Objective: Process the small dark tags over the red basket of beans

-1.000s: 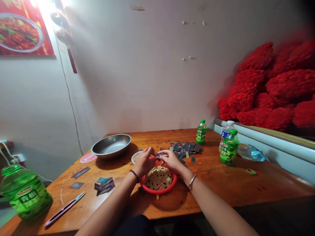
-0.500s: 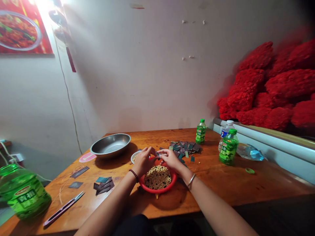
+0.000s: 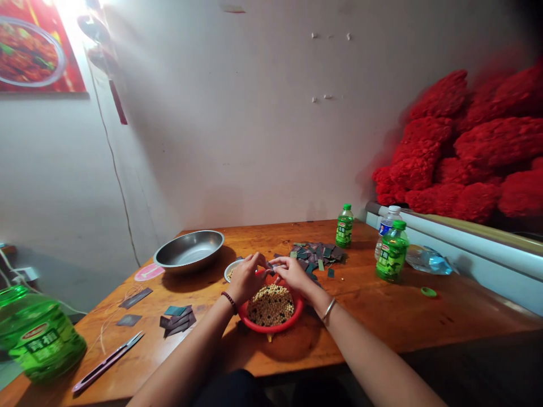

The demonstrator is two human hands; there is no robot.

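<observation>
A narrow dark strip (image 3: 271,267) is pinched between the left hand (image 3: 248,278) and the right hand (image 3: 294,276), which are brought together just above a round red plastic colander (image 3: 271,329). Its long axis runs roughly toward 3 o'clock. Pale yellow soybeans (image 3: 270,305) are held in the colander; a round steel basin (image 3: 189,251) stands at 10 o'clock.

The left hand (image 3: 248,278) reaches in from 7 o'clock, the right hand (image 3: 294,277) from 5 o'clock. Both curl inward, their fingertips (image 3: 265,263) almost meeting.

Red colander (image 3: 271,329), tan beans (image 3: 270,305) flecked with black.
</observation>
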